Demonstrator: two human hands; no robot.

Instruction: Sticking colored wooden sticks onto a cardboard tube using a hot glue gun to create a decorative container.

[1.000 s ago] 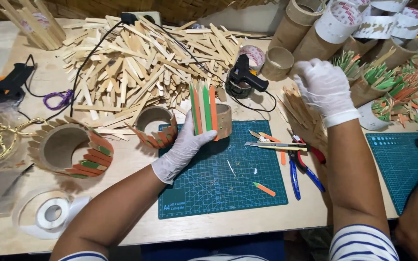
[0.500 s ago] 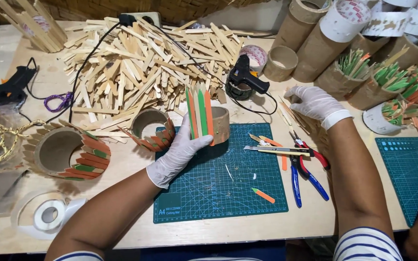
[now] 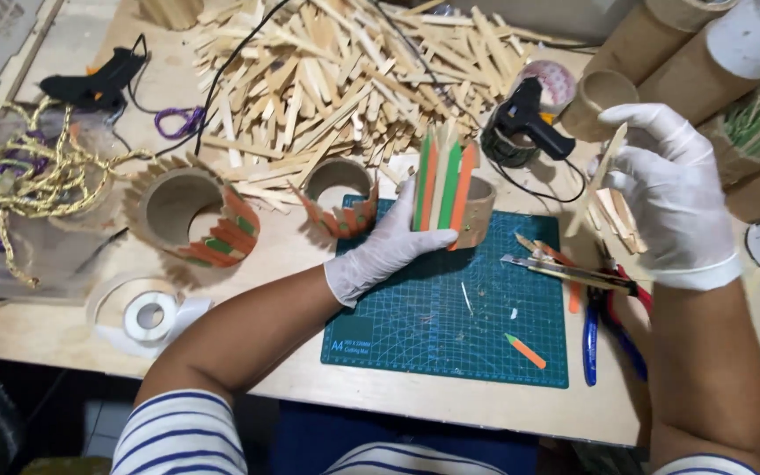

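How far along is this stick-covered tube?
Done: a few green and orange sticks stand side by side on the cardboard ring, steadied by the left hand. In hand: the right hand holds a plain wooden stick. Left: the rest of the ring's wall is bare cardboard.

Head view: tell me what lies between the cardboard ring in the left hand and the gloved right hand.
In the head view, the black glue gun and its cable lie between the cardboard ring held by the left hand and the right hand, which holds plain wooden sticks.
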